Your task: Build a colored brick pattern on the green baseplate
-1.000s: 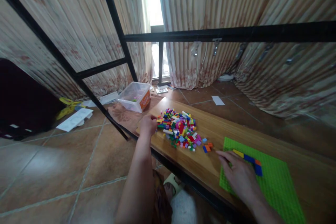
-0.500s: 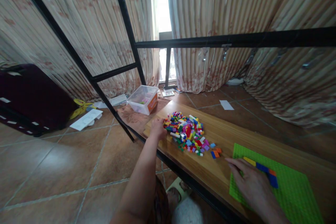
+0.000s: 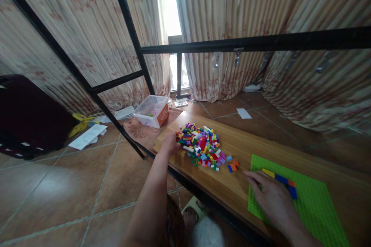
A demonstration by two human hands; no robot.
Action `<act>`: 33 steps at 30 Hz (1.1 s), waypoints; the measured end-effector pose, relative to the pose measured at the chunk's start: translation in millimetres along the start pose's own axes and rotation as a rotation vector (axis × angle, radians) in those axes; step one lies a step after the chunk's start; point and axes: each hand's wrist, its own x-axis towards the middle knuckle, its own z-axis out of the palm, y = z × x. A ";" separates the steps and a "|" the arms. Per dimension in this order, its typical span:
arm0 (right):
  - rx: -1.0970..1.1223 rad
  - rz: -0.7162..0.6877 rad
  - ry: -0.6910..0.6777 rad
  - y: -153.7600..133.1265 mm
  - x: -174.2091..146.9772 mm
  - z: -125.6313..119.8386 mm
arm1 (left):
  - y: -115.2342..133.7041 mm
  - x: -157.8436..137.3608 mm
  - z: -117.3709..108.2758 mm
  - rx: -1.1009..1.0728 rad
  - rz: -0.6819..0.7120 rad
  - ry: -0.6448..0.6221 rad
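At the left edge of a pile of mixed toy building bricks (image 3: 199, 142), my left hand (image 3: 170, 143) has its fingers curled in against the bricks. Its fingertips are mostly hidden, so what they grip cannot be made out. My right hand (image 3: 272, 195) hovers over the left part of a green studded baseplate (image 3: 311, 208), fingers stretched leftward and thumb a little apart, with nothing visible in them. Beyond its knuckles, a yellow brick (image 3: 268, 173) and blue bricks (image 3: 281, 179) with an orange one (image 3: 291, 183) sit on the baseplate. Loose orange and blue bricks (image 3: 232, 168) lie between pile and baseplate.
The wooden board (image 3: 220, 179) lies inside a black metal frame (image 3: 203, 48). A clear plastic box (image 3: 147, 114) with some bricks stands past its far left end. A dark suitcase (image 3: 29, 115), papers (image 3: 88, 137) and curtains (image 3: 232, 11) surround it.
The whole view has shifted slightly, so things appear further left. Both hands keep nearly the same places, the left at the pile's edge and the right over the baseplate.
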 end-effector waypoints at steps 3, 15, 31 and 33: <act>-0.002 0.001 -0.015 -2.3 0.5 -1.0 | 0.5 -2.2 -6.3 -0.027 -0.005 0.028; -0.006 0.010 -0.023 -7.4 0.2 -3.1 | -3.1 -3.2 -14.4 -0.318 0.016 0.156; 0.563 0.371 0.072 -45.5 14.9 -15.1 | 73.9 -45.8 -6.5 -0.837 0.459 -0.097; 0.700 0.447 0.085 -51.7 19.2 -14.3 | 91.7 -52.7 -0.4 -0.878 0.519 -0.189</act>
